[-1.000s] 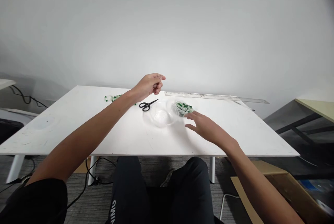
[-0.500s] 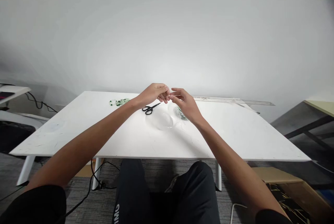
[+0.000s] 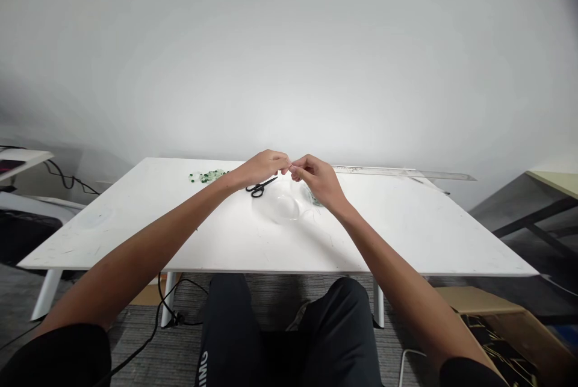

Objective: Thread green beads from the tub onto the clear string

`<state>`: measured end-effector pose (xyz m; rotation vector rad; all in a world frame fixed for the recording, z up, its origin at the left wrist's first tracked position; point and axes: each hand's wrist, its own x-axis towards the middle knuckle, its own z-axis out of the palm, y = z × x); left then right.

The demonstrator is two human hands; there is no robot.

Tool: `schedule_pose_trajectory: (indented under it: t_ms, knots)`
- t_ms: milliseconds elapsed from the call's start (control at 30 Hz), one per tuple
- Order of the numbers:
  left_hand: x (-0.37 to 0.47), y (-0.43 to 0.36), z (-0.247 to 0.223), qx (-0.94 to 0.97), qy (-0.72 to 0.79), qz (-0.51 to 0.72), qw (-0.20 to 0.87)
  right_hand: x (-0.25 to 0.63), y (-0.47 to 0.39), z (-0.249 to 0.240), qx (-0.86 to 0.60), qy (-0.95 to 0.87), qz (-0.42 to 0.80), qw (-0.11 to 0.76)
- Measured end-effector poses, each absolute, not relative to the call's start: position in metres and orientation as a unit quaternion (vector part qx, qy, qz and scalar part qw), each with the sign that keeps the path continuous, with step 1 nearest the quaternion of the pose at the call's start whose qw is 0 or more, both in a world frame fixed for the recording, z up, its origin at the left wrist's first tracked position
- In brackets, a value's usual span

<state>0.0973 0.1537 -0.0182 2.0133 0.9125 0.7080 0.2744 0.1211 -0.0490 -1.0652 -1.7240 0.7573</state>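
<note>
My left hand and my right hand meet above the far middle of the white table, fingertips touching. Both are closed in a pinch, and whatever they grip is too small to make out. Below and left of them lie black-handled scissors. A clear round dish sits beneath my hands. Partly behind my right hand is a clear container with pale green contents. Green and white beads are spread near my left forearm.
A long clear ruler-like strip lies along the table's back edge by the wall, with a thin dark-tipped tool beside it. An open cardboard box stands on the floor at right. Black cables trail at left.
My right hand's spread fingers have curled into a pinch against my left fingertips. My left hand has also closed more and turned slightly downward. Things on the table stay put.
</note>
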Motion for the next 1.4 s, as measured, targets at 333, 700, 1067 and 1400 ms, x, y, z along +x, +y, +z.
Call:
schedule_pose_trajectory:
  t_ms: [333,700,1067,1400]
  knots:
    - [0.079,0.158,-0.009,0.532,0.227,0.489,0.653,0.280,0.118,-0.065,-0.429,-0.670,0.360,0.487]
    - [0.115,0.133,-0.080,0.662,0.380,0.466,0.448,0.268,0.120,-0.068,-0.342,-0.509,0.514,0.600]
    - [0.117,0.145,-0.078,0.708,0.345,0.405,0.464,0.271,0.110,-0.062,-0.275,-0.459,0.608,0.587]
    - [0.082,0.159,-0.056,0.731,0.367,0.396,0.418,0.296,0.105,-0.067,-0.325,-0.462,0.642,0.519]
